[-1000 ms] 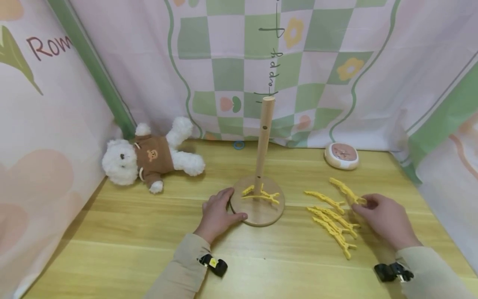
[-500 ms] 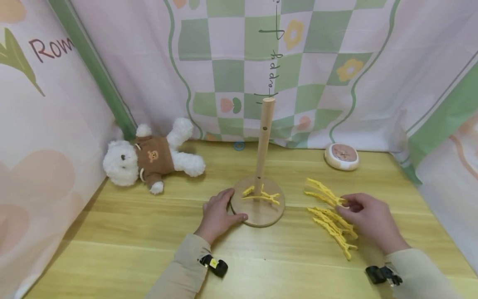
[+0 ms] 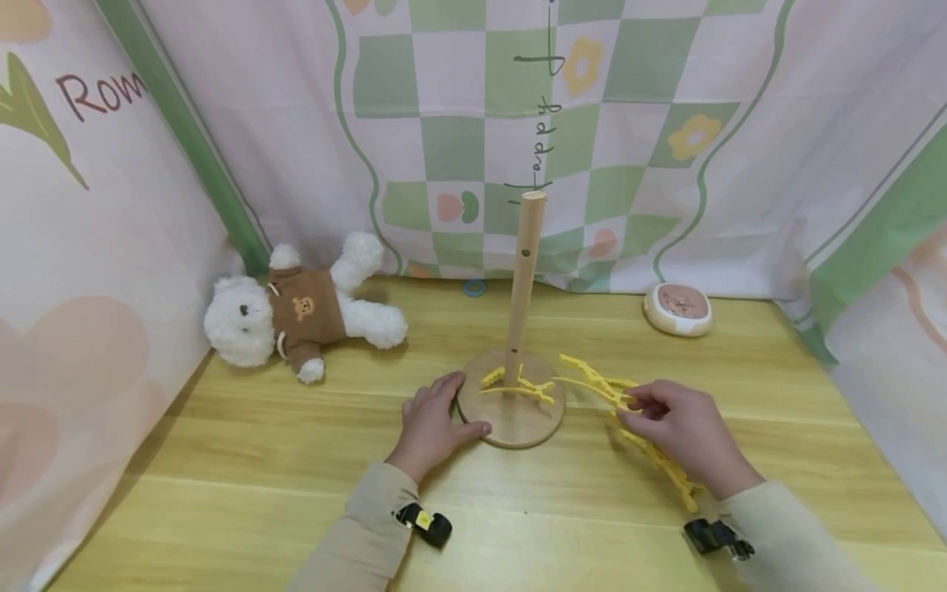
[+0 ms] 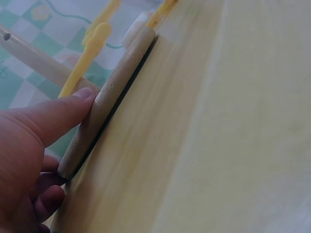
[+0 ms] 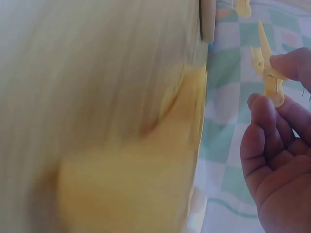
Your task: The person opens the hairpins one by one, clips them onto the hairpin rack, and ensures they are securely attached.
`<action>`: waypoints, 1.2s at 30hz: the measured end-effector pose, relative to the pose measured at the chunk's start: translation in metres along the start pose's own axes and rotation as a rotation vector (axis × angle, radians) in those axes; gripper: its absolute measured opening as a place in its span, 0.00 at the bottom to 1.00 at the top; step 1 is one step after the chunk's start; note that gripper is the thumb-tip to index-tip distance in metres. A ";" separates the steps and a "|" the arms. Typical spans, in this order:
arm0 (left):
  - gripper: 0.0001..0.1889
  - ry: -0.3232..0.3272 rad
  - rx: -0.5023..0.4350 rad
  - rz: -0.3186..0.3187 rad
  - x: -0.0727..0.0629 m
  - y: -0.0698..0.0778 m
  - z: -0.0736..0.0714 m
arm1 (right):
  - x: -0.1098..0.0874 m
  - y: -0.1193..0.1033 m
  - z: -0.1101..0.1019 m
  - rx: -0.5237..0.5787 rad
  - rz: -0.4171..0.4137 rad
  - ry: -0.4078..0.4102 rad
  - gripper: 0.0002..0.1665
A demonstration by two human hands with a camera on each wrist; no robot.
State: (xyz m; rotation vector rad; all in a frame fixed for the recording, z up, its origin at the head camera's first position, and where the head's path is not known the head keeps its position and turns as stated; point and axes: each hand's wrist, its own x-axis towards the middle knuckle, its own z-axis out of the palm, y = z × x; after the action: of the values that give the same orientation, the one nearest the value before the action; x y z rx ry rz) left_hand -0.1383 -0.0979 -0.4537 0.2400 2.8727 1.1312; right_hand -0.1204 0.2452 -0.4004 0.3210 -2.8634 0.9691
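A wooden post stands upright on a round wooden base, with small holes along its length. Low on the post are yellow branch-shaped pieces. My left hand grips the base's left rim, thumb on top and fingers at the edge, as the left wrist view confirms. My right hand, to the right of the base, pinches a yellow branch-shaped piece by its end. Two slender yellow arms point from the fingertips toward the post; whether they belong to one piece or two I cannot tell.
More yellow pieces lie on the wooden table beneath the right hand, partly hidden. A white plush toy in brown clothing lies at the left. At the back are a blue ring and a white-and-pink rounded device.
My right hand has moved left from the right side of the pile, carrying yellow toward the post. The left hand stays on the base.
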 end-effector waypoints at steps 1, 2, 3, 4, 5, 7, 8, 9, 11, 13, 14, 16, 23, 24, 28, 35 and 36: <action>0.49 0.001 0.000 0.001 0.000 0.000 0.000 | 0.001 -0.002 0.002 0.001 -0.013 0.005 0.13; 0.49 0.000 -0.001 0.002 0.000 0.000 0.000 | 0.002 -0.004 0.004 0.004 -0.024 0.010 0.12; 0.49 0.000 -0.003 0.003 0.000 0.000 0.000 | 0.003 -0.007 0.006 0.004 -0.036 0.015 0.12; 0.49 0.000 -0.002 0.004 0.000 0.000 -0.001 | 0.004 -0.009 0.008 0.008 -0.048 0.018 0.12; 0.49 -0.001 -0.002 0.009 -0.001 0.001 -0.001 | 0.005 -0.010 0.010 0.011 -0.058 0.020 0.11; 0.49 -0.004 0.005 0.014 -0.001 0.002 -0.002 | 0.007 -0.014 0.013 0.008 -0.078 0.024 0.11; 0.49 -0.006 0.008 0.016 -0.001 0.002 -0.002 | 0.008 -0.016 0.015 0.010 -0.087 0.025 0.11; 0.48 -0.008 0.011 0.018 -0.001 0.002 -0.003 | 0.009 -0.018 0.017 0.011 -0.096 0.027 0.12; 0.48 -0.012 0.019 0.022 -0.001 0.002 -0.003 | 0.011 -0.021 0.020 0.013 -0.111 0.029 0.12; 0.48 -0.019 0.025 0.019 -0.001 0.002 -0.003 | 0.013 -0.025 0.023 0.018 -0.125 0.030 0.12; 0.48 -0.021 0.030 0.022 -0.001 0.002 -0.003 | 0.014 -0.026 0.024 0.024 -0.130 0.028 0.12; 0.48 -0.023 0.035 0.026 -0.001 0.002 -0.003 | 0.017 -0.029 0.027 0.032 -0.141 0.025 0.12; 0.48 -0.030 0.027 0.034 -0.002 0.005 -0.004 | 0.023 -0.034 0.034 0.058 -0.173 0.014 0.15; 0.48 -0.030 0.032 0.036 -0.001 0.005 -0.004 | 0.024 -0.035 0.035 0.057 -0.178 0.014 0.15; 0.48 -0.027 0.044 0.045 -0.001 0.005 -0.003 | 0.027 -0.037 0.038 0.041 -0.193 0.012 0.17; 0.48 -0.037 0.064 0.042 -0.001 0.005 -0.003 | 0.031 -0.039 0.039 0.036 -0.190 0.005 0.19; 0.48 -0.037 0.067 0.040 -0.001 0.005 -0.003 | 0.032 -0.039 0.040 0.041 -0.193 0.002 0.19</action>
State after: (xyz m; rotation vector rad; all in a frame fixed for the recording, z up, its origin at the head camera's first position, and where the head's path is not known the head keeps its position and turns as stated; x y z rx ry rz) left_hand -0.1369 -0.0968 -0.4485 0.3192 2.8891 1.0267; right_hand -0.1432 0.1850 -0.4039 0.5872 -2.7504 0.9907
